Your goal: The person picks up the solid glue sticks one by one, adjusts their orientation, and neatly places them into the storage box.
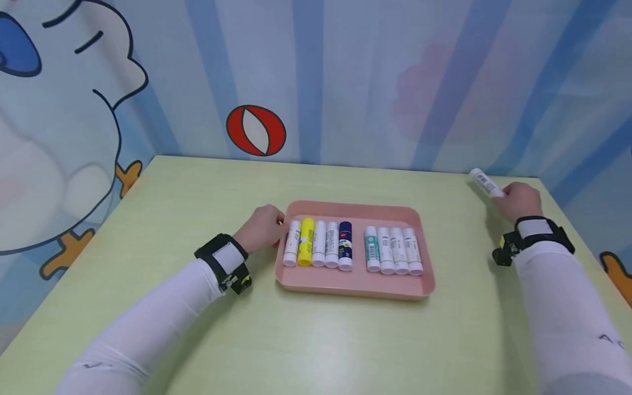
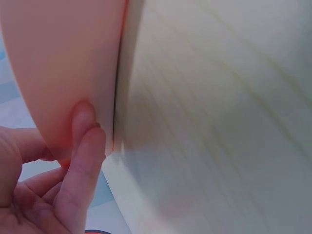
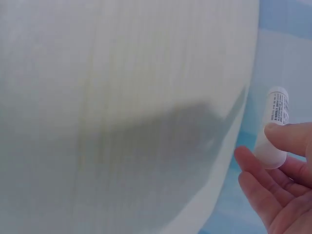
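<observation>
Sleeved left hand (image 1: 261,227) steadies the pink tray (image 1: 355,285), fingers touching its wall; nine glue sticks (image 1: 345,245) are loaded. Right hand (image 1: 515,200) pinches a tenth, the white glue stick (image 1: 486,182), near the counter's (image 1: 197,192) far right corner.

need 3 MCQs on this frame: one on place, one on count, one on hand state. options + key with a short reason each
1. Where is the yellow glue stick?
A. Second from the left in the pink tray
B. On the table beside the tray
C. In the right hand

2. How many glue sticks lie in the tray?
A. Seven
B. Nine
C. Eleven

3. What is the right hand doing?
A. Resting flat and empty on the table
B. Holding a white glue stick near the table's far right corner
C. Gripping the tray's edge

Key:
1 A: it sits between two white sticks in the left group.
2 B: a group of five on the left and a group of four on the right.
3 B: the thumb and fingers pinch the white stick, while the left hand touches the tray's left edge.
</observation>
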Demonstrator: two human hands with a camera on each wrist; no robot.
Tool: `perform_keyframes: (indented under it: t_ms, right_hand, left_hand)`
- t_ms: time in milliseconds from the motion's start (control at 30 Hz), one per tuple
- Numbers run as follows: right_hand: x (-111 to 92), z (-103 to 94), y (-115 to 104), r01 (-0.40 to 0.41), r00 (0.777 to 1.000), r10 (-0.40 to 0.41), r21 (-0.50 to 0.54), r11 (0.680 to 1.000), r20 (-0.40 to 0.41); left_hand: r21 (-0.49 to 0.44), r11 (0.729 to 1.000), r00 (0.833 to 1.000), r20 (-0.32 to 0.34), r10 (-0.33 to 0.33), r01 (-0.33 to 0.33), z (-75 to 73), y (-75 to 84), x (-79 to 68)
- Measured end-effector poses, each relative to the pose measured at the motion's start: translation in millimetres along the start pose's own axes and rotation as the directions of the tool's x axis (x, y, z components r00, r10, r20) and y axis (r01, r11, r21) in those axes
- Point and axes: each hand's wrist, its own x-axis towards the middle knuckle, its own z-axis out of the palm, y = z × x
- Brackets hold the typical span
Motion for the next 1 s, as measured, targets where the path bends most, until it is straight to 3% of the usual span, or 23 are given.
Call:
perform_keyframes:
  t_ms: [433,600,700,800,1000]
  right_hand:
    - [-17,-20.8,-42,0.166,0.983,-0.174,0.12,0.979,0.062]
    - [-28,-26.0,-67,0.228,0.966,-0.242,0.145,0.963,0.09]
    - [-37,-27.3,-83,0.254,0.956,-0.272,0.158,0.954,0.112]
    - [-47,-27.5,-99,0.299,0.938,-0.322,0.167,0.939,0.13]
    - [-72,-23.5,-129,0.412,0.881,-0.442,0.188,0.892,0.167]
  left_hand:
    - [0.018,1.0,1.0,0.024,0.0,-0.001,-2.8,1.8,-0.6]
    - [0.142,0.99,0.998,0.057,0.018,-0.026,-13.6,-0.2,-2.6]
    - [0.261,0.962,0.996,0.039,0.075,-0.083,-23.9,-0.1,-5.0]
    - [0.311,0.937,0.986,-0.01,0.169,-0.158,-32.2,3.4,-7.2]
    - [0.331,0.885,0.923,-0.09,0.374,-0.327,-29.7,23.5,-12.2]
